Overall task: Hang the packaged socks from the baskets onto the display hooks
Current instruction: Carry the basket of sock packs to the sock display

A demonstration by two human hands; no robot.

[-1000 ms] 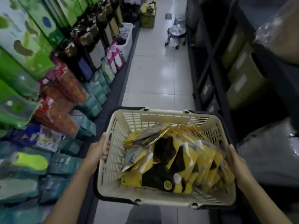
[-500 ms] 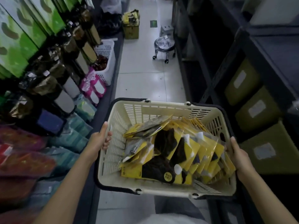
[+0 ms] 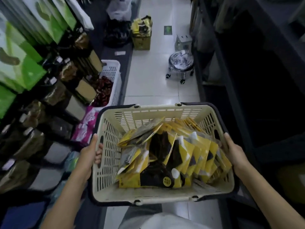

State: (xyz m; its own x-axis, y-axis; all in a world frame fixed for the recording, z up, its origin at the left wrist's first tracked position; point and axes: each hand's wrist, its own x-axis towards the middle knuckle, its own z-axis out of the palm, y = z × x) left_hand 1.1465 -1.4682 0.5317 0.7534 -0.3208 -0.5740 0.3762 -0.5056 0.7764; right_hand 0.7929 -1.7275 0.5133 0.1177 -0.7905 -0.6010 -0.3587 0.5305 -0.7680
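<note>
Taking the carried load as the dial's centre, the display wall (image 3: 24,63) of hanging green and brown packs fills the 9 to 11 o'clock side. It has slid past since a second ago: the teal and red packs that were alongside are gone, and a white floor basket (image 3: 113,71) that was far up the aisle now sits close at 11 o'clock, with pink packs (image 3: 85,128) just below it. At 9 o'clock the left hand (image 3: 89,154) grips the side of the cream basket (image 3: 165,192), thumb laid over the rim and fingertips curled in through the handle slot, the same hold as before. The packaged socks (image 3: 173,154), yellow cards with dark socks, lie fanned inside it from the middle toward 3 o'clock, and none has been lifted out. At 3 o'clock the right hand (image 3: 234,151) clasps the opposite rim, thumb along the edge; its fingers are hidden beyond the wall. At 12 o'clock the cardboard box (image 3: 142,38) and at 1 o'clock the stool (image 3: 180,63) on the floor (image 3: 153,83) have both drawn nearer. Dark shelving (image 3: 247,80) runs from 1 to 4 o'clock. This reads as carrying along the aisle, with hanging not begun: the load probably needs setting down to free a hand. The hooks themselves are hidden behind the packs.
</note>
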